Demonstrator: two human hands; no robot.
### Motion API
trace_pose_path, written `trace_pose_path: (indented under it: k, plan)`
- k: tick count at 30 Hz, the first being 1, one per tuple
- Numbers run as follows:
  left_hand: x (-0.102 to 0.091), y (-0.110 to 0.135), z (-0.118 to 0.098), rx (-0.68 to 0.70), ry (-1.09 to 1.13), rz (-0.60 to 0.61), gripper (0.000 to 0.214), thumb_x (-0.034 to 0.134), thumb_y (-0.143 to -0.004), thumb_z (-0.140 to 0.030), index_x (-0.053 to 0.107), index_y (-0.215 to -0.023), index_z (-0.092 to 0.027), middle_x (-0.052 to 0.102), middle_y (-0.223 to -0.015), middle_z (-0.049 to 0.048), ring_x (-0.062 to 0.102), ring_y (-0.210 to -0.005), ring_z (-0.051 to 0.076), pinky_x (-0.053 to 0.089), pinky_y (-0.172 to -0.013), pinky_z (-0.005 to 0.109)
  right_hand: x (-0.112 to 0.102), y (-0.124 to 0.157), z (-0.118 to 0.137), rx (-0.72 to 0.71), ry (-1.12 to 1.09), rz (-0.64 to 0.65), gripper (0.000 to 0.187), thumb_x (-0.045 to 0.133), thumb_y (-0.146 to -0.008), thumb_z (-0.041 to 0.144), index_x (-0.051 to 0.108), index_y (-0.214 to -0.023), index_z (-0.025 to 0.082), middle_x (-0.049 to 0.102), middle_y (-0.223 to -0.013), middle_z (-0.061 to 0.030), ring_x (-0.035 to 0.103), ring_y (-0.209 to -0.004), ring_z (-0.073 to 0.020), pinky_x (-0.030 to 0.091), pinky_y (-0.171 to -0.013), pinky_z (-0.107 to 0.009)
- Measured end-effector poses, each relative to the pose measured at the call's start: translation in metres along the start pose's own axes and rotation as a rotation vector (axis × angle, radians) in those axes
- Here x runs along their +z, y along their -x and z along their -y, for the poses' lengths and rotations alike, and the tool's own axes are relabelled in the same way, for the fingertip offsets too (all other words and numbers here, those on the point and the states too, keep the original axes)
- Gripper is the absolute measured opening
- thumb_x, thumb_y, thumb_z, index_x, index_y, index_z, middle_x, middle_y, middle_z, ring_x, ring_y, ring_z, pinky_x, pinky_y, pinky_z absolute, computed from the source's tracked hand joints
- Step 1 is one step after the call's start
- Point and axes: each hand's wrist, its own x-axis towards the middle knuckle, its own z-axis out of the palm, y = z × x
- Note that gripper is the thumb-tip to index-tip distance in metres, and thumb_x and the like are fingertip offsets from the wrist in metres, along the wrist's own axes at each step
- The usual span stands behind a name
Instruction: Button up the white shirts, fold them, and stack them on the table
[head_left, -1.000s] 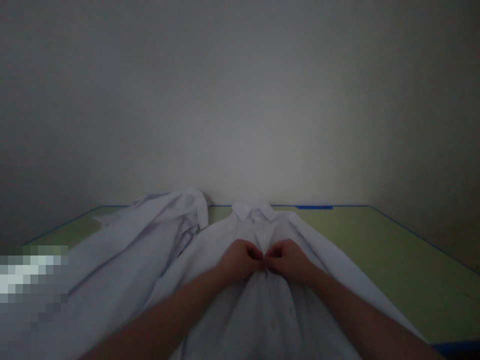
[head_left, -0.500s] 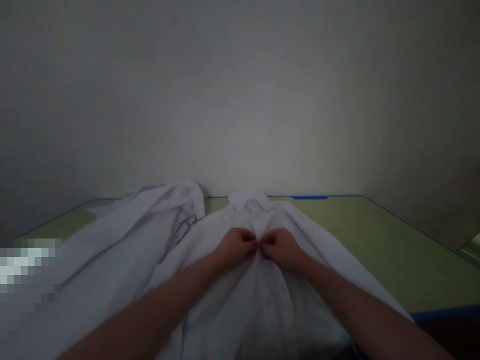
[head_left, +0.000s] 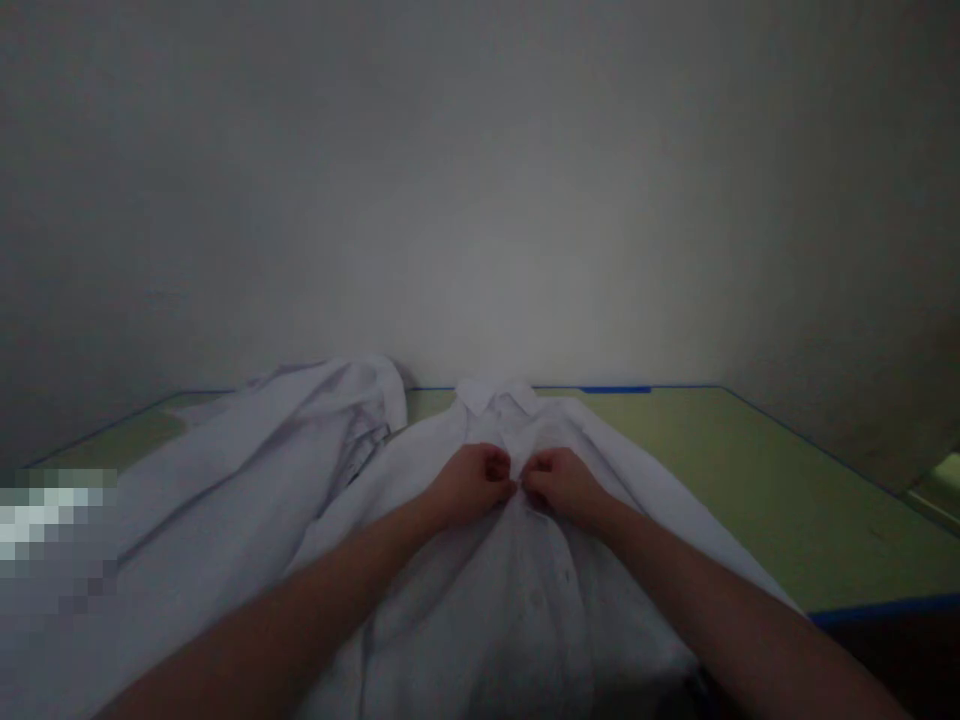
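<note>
A white collared shirt [head_left: 517,590] lies front-up on the green table [head_left: 757,490], its collar [head_left: 499,397] toward the wall. My left hand [head_left: 472,482] and my right hand [head_left: 561,484] meet over the shirt's front opening, a little below the collar. Each hand is closed in a pinch on one edge of the opening, fingertips nearly touching. What lies between the fingertips is too small to make out in the dim light.
A second white garment [head_left: 247,470] lies crumpled to the left, partly overlapping the shirt. A plain wall [head_left: 480,200] rises right behind the table. Blue tape edges the table [head_left: 885,608], and bare green surface shows at the right.
Both hands have moved slightly up the shirt's front toward the collar, still pinched together. The view has tilted a little, so the table sits higher in the picture.
</note>
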Motion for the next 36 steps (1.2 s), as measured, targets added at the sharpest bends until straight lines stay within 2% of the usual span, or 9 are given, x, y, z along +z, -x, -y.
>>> trace_pose_path:
  k: [6,10,12,16,20,24,28,32,36]
  plan:
    - [0.004,0.005,-0.001,0.17,-0.081,-0.092,0.057,0.054,-0.072,-0.021,0.039,-0.126,-0.021,0.06,-0.067,-0.0038,0.055,-0.06,0.01,0.039,-0.057,0.019,-0.006,-0.004,0.004,0.02,0.024,0.067,0.009,0.049,-0.067,0.016,0.056,-0.063,0.013,0.049,-0.047,0.0031,0.041,-0.042,-0.0061,0.028,-0.042,-0.018]
    - [0.007,0.0,0.005,0.205,-0.189,-0.003,0.032,0.049,-0.077,-0.025,0.059,-0.107,-0.022,0.059,-0.065,-0.002,0.052,-0.057,0.01,0.037,-0.055,0.02,-0.018,-0.002,0.009,-0.104,0.356,0.137,0.016,0.051,-0.073,0.024,0.06,-0.068,0.013,0.055,-0.056,-0.0003,0.046,-0.051,-0.0078,0.029,-0.047,-0.019]
    - [0.008,-0.007,0.009,0.192,-0.225,-0.001,0.029,0.049,-0.077,-0.023,0.063,-0.102,-0.021,0.062,-0.07,-0.0001,0.055,-0.062,0.011,0.039,-0.058,0.021,-0.025,0.007,0.014,-0.166,0.494,0.151,0.024,0.056,-0.073,0.035,0.063,-0.082,0.014,0.06,-0.065,-0.0018,0.05,-0.057,-0.0098,0.031,-0.051,-0.02]
    - [0.003,-0.027,0.007,0.102,-0.324,-0.072,0.028,0.053,-0.076,-0.019,0.062,-0.103,-0.018,0.064,-0.084,0.0036,0.058,-0.075,0.014,0.044,-0.072,0.024,-0.036,0.034,0.022,-0.143,0.717,0.131,0.056,0.067,-0.059,0.051,0.059,-0.102,0.017,0.063,-0.077,-0.0042,0.053,-0.063,-0.0135,0.031,-0.053,-0.022]
    - [-0.006,-0.042,-0.011,0.031,-0.383,-0.119,0.027,0.053,-0.083,-0.026,0.056,-0.108,-0.016,0.058,-0.105,0.0077,0.057,-0.091,0.016,0.047,-0.081,0.032,-0.036,0.045,0.023,-0.118,0.82,0.145,0.029,0.065,-0.061,0.039,0.064,-0.081,0.018,0.063,-0.074,-0.0033,0.052,-0.061,-0.0129,0.03,-0.052,-0.023]
    - [-0.011,-0.037,-0.027,0.022,-0.417,-0.151,0.033,0.049,-0.087,-0.033,0.05,-0.114,-0.015,0.053,-0.114,0.0085,0.055,-0.096,0.018,0.048,-0.081,0.04,-0.034,0.04,0.017,-0.148,0.79,0.116,0.009,0.055,-0.065,0.023,0.061,-0.066,0.015,0.058,-0.062,-0.0004,0.047,-0.056,-0.0097,0.027,-0.05,-0.022]
    - [-0.002,-0.012,-0.034,0.063,-0.486,-0.163,0.031,0.059,-0.077,-0.037,0.061,-0.1,-0.016,0.06,-0.101,0.0091,0.057,-0.092,0.02,0.045,-0.082,0.035,-0.035,0.036,0.009,-0.198,0.736,0.082,0.011,0.051,-0.067,0.02,0.055,-0.059,0.014,0.052,-0.055,0.001,0.044,-0.053,-0.0081,0.024,-0.05,-0.022]
    - [0.014,0.017,-0.039,0.14,-0.596,0.011,0.024,0.056,-0.072,-0.041,0.068,-0.074,-0.02,0.065,-0.073,0.0064,0.059,-0.071,0.02,0.043,-0.065,0.03,-0.036,0.038,0.005,-0.214,0.691,0.03,0.011,0.054,-0.067,0.022,0.055,-0.059,0.014,0.052,-0.056,0.001,0.045,-0.054,-0.0083,0.025,-0.051,-0.022]
    - [0.023,0.026,-0.041,0.132,-0.584,0.062,0.021,0.053,-0.07,-0.034,0.069,-0.07,-0.021,0.065,-0.068,0.0061,0.059,-0.064,0.017,0.04,-0.058,0.026,-0.038,0.044,0.003,-0.18,0.643,-0.002,0.015,0.057,-0.069,0.027,0.055,-0.061,0.015,0.054,-0.057,0.0007,0.045,-0.054,-0.0085,0.026,-0.05,-0.021]
